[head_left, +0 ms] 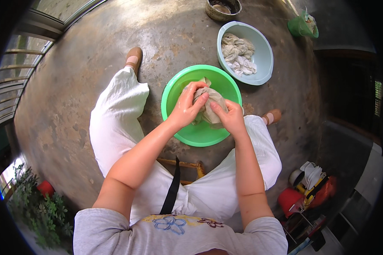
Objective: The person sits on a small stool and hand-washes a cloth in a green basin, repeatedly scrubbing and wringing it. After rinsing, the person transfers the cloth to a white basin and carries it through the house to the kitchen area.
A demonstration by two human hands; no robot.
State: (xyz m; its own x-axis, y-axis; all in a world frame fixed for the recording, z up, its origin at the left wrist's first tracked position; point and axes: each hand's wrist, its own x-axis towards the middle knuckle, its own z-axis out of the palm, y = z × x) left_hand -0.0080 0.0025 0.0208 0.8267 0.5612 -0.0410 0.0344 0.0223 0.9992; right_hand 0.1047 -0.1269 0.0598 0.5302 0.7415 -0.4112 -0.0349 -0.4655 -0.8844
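Observation:
Between my spread legs a bright green basin (187, 135) stands on the floor. Over it I grip a bunched beige cloth (216, 97), wet-looking and crumpled; its exact kind cannot be made out. My left hand (187, 105) has its fingers curled over the cloth's left side. On the other side my right hand (232, 117) pinches the cloth, thumb on top. Part of the cloth hangs down inside the basin.
A pale blue basin (266, 63) with wrung whitish cloths (238, 51) stands beyond the green one, to the right. Farther off are a dark round pot (222, 15) and a green bin (302, 25). Red containers and tools (291, 199) crowd the lower right; plants (42, 212) fill the lower left.

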